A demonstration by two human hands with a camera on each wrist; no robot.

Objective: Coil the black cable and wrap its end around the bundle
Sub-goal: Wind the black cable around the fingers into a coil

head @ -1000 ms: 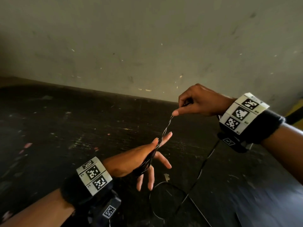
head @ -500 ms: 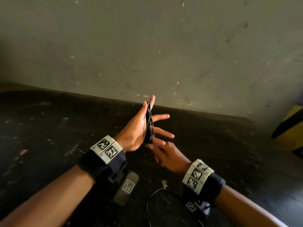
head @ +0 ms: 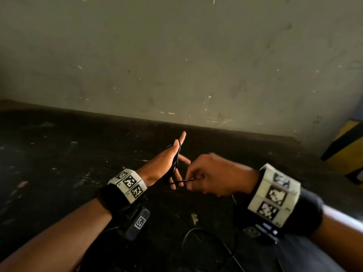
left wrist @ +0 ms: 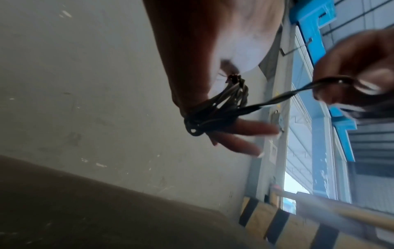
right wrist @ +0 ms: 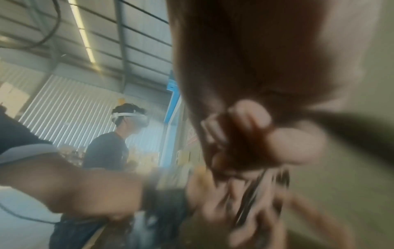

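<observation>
My left hand is held up over the dark table with its fingers straight and spread. The black cable is wound in several loops across its palm, from the thumb down to the lower fingers. In the left wrist view the cable bundle hangs off the left hand. One strand runs taut from it to my right hand. My right hand sits just right of the left and pinches that strand between thumb and fingertips. The right wrist view is blurred and shows curled fingers.
Loose cable lies in a loop on the dark table below my hands. A scuffed wall rises right behind the table. A yellow and black striped block stands at the right. Another person stands further off.
My right hand swung from up right, passed under the left hand, and now pulls the strand out to the right. The left hand rose and turned upright, with more loops on it.
</observation>
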